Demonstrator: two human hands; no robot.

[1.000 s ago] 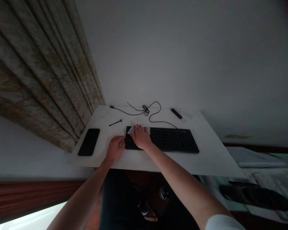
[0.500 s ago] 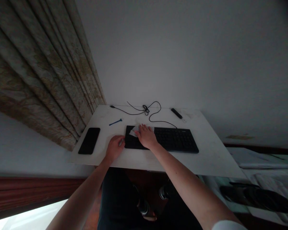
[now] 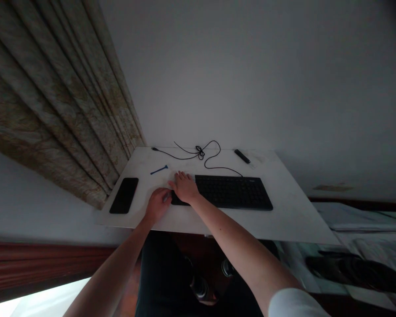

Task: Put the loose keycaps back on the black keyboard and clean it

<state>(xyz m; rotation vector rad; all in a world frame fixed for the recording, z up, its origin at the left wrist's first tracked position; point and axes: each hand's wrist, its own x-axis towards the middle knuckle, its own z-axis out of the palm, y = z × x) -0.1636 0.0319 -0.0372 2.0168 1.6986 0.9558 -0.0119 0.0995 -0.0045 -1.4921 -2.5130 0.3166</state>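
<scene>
A black keyboard (image 3: pixel 234 191) lies across a white table (image 3: pixel 284 211). My right hand (image 3: pixel 185 189) rests flat on the keyboard's left end, fingers stretched out toward the wall. What lies under the palm is hidden. My left hand (image 3: pixel 158 204) is curled at the keyboard's left front corner, fingertips pinched against its edge. The two hands nearly touch.
A dark phone (image 3: pixel 124 201) lies at the table's left edge, and a small blue tool (image 3: pixel 159 169) beyond it. The keyboard's black cable (image 3: pixel 201 154) loops at the back, next to a small black stick (image 3: pixel 242 156). A patterned curtain (image 3: pixel 69 110) hangs on the left.
My right hand slid right along the keys with a pale cloth under it, then back to the keyboard's left end; the cloth no longer shows. My left hand stayed at the corner.
</scene>
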